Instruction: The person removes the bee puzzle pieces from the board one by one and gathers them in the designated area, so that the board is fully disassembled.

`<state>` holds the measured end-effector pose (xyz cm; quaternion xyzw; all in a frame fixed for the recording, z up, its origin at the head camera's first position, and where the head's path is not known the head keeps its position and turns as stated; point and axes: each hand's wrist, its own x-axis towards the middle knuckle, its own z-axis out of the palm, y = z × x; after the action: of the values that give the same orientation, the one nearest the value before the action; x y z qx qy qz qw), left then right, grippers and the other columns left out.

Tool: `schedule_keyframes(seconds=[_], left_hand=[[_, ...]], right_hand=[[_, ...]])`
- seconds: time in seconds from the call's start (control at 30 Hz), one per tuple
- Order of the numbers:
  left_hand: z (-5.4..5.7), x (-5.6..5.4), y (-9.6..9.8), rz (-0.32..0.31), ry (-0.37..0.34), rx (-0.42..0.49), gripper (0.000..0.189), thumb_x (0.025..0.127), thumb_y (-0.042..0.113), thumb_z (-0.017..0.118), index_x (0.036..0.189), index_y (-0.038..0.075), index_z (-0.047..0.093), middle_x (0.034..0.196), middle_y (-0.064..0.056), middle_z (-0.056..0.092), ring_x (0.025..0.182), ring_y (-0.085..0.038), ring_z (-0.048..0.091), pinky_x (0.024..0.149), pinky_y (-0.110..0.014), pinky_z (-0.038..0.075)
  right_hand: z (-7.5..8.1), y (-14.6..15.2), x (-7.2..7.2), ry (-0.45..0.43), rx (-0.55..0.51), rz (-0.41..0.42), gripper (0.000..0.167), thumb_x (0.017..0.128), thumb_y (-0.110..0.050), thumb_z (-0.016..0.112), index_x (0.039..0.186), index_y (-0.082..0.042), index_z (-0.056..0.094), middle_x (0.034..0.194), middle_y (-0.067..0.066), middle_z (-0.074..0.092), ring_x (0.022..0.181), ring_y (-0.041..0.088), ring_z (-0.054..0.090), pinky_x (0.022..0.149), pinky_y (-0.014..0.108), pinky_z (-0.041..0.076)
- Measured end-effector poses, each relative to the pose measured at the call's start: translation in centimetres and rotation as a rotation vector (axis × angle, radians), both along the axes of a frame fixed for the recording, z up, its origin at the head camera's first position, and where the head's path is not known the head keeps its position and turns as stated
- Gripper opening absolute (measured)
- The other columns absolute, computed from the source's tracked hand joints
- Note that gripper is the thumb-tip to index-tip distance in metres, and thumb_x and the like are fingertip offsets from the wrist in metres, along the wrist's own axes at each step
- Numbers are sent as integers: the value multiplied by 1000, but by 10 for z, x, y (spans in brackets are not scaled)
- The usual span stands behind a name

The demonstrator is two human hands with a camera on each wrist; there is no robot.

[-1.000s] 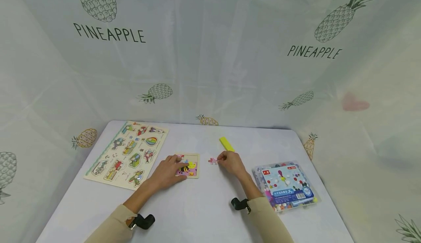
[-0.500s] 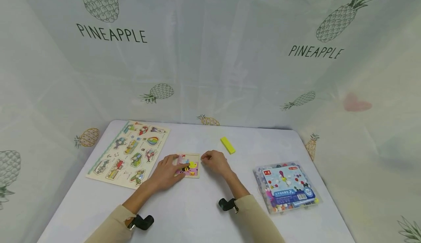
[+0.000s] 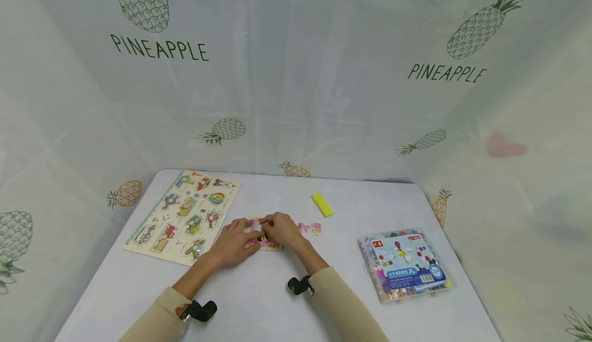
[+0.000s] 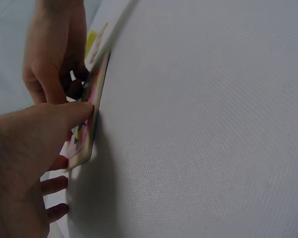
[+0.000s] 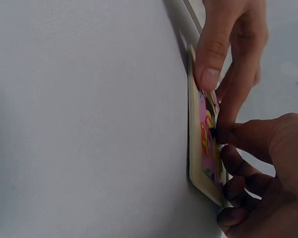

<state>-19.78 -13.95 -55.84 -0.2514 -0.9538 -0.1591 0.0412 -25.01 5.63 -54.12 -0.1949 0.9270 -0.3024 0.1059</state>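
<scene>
A small square wooden jigsaw puzzle (image 3: 273,247), with a pink and yellow picture, lies on the white table under both hands. My left hand (image 3: 233,244) rests at its left side; the left thumb (image 4: 82,111) lies on the near rim and the index finger reaches over the picture. My right hand (image 3: 284,231) is over the puzzle's right part, thumb and fingers curled together close to the left index fingertip. It pinches a puzzle piece that the fingers mostly hide. Loose pink puzzle pieces (image 3: 310,227) lie on the table just right of the puzzle.
A larger wooden board with vehicle pictures (image 3: 182,218) lies at the left. Beyond the loose pieces is a yellow block (image 3: 321,205). At the right stands a clear plastic box (image 3: 404,265) of coloured parts. A pineapple-print curtain (image 3: 305,100) hangs behind the table.
My right hand has moved left from the loose pink pieces to above the puzzle, uncovering the pieces on the table. The left hand has stayed on the puzzle's left side.
</scene>
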Motion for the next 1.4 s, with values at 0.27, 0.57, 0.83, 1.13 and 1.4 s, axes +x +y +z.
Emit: schedule_keyframes(seconds=[0.27, 0.57, 0.83, 1.13, 1.4], left_hand=[[7, -1, -7, -8, -45, 102, 31, 97, 29, 68, 127, 25, 72, 139, -15, 59, 128, -37, 53, 94, -64, 44], [7, 0, -6, 17, -50, 63, 29, 97, 32, 66, 124, 27, 74, 142, -13, 56, 128, -36, 53, 96, -62, 44], [9, 2, -4, 20, -62, 63, 29, 97, 31, 66, 125, 26, 73, 144, -15, 52, 131, -37, 52, 97, -63, 43], [8, 2, -3, 32, -67, 71, 30, 97, 25, 66, 126, 25, 73, 144, -16, 52, 129, -36, 52, 95, -62, 43], [7, 0, -4, 35, -61, 69, 31, 97, 24, 66, 127, 26, 73, 143, -15, 51, 126, -35, 55, 94, -60, 45]], right_hand=[[3, -1, 2, -18, -37, 13, 25, 100, -20, 61, 119, -13, 75, 85, -5, 64, 66, 7, 51, 61, 23, 42], [2, -2, 1, -11, -55, 15, 22, 99, -14, 59, 115, -11, 75, 87, -5, 67, 69, 7, 51, 65, 23, 43], [1, -5, 3, 9, -107, -7, 22, 96, -10, 59, 111, -9, 75, 85, -4, 69, 61, 6, 48, 60, 22, 40], [-2, -5, 4, -13, -128, -29, 22, 96, -11, 59, 111, -8, 75, 75, -6, 62, 54, 4, 43, 53, 20, 37], [-1, -6, 3, -11, -136, -50, 18, 97, -12, 61, 109, -10, 74, 76, -6, 62, 55, 5, 45, 52, 21, 37]])
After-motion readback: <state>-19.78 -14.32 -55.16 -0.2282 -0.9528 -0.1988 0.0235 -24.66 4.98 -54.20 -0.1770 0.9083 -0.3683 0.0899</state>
